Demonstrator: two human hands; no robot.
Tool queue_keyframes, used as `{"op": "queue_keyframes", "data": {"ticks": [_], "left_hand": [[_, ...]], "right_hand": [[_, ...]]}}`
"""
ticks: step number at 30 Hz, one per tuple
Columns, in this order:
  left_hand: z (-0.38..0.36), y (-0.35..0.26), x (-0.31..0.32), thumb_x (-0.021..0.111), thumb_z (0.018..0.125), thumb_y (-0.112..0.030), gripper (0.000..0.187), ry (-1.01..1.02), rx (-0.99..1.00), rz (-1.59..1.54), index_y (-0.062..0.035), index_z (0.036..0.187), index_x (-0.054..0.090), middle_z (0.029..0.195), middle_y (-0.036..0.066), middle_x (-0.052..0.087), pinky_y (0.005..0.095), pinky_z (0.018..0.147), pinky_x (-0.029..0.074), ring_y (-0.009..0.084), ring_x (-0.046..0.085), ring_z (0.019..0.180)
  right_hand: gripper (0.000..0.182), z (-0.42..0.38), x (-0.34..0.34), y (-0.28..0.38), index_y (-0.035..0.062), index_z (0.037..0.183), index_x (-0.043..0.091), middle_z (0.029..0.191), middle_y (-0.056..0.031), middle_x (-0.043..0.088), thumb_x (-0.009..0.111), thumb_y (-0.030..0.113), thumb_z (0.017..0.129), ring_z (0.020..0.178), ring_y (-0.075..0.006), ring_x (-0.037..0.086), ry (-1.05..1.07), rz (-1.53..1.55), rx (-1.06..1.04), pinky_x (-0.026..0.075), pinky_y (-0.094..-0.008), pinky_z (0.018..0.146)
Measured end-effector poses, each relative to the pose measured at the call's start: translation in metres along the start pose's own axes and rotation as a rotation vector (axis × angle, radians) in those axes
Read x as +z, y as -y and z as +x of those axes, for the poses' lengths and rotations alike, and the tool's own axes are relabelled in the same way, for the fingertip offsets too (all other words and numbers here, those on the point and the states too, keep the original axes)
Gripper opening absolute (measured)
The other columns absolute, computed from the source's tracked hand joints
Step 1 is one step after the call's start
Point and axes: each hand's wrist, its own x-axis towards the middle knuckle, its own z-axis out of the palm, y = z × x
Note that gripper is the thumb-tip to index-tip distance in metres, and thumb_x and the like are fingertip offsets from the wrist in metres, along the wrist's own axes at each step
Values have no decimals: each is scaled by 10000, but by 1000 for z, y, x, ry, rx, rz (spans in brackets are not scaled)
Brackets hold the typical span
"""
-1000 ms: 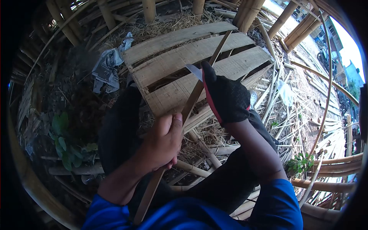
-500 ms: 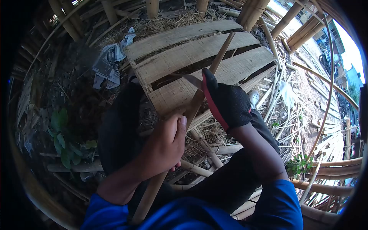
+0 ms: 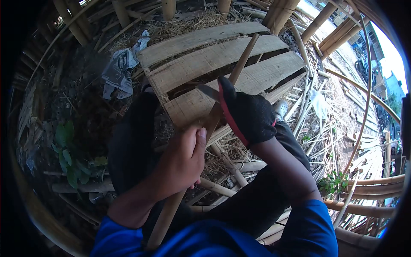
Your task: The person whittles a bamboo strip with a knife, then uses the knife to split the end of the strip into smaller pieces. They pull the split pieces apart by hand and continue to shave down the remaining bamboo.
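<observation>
My bare left hand (image 3: 183,157) is wrapped round a long bamboo strip (image 3: 243,60), its thumb lying along the near side. The strip slants from my lap up across a low slatted wooden stand (image 3: 192,70). In a black glove with a red edge, my right hand (image 3: 251,116) is closed on a knife (image 3: 208,92), thumb raised along the strip's side. The short blade pokes out to the left and crosses the strip above my left hand. The knife's handle is hidden inside the glove.
Crumpled paper (image 3: 117,75) lies left of the stand. Bamboo posts (image 3: 280,15) rise behind it, and cut bamboo pieces and shavings litter the ground. A leafy plant (image 3: 68,158) grows at the left. More bamboo poles (image 3: 372,210) lie at the right.
My right hand and the knife have moved a little left and toward me along the bamboo strip. My left hand stays almost in place, still gripping it.
</observation>
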Motion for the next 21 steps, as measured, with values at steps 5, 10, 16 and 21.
{"op": "queue_keyframes", "data": {"ticks": [5,10,16,21], "left_hand": [[-1,4,1,336,1064,-353,374,-32,26,10,-25,964,486,546,8,447,230,334,399,86,488,375],[4,8,-3,341,1065,-348,382,46,-51,-123,-40,882,473,540,-2,445,218,321,376,67,439,356],[5,7,-13,359,1060,-371,382,254,-37,-244,-55,873,463,557,-22,409,191,321,327,40,421,376],[2,17,-14,344,1063,-361,349,257,-14,-340,-41,984,460,593,-18,425,195,333,354,38,441,394]], "right_hand": [[522,-1,-3,3,229,1435,420,725,-78,680,527,302,929,622,-277,692,1,-138,-67,514,-410,483],[440,3,-11,-5,212,1395,464,811,-143,698,416,392,998,735,-331,697,127,-12,68,539,-450,635],[546,12,-32,-49,73,1209,619,863,-135,671,415,530,989,764,-254,648,72,763,420,489,-346,743],[435,5,-46,-51,51,1243,608,720,-30,530,549,392,980,639,-88,517,78,1165,481,419,-248,608]]}}
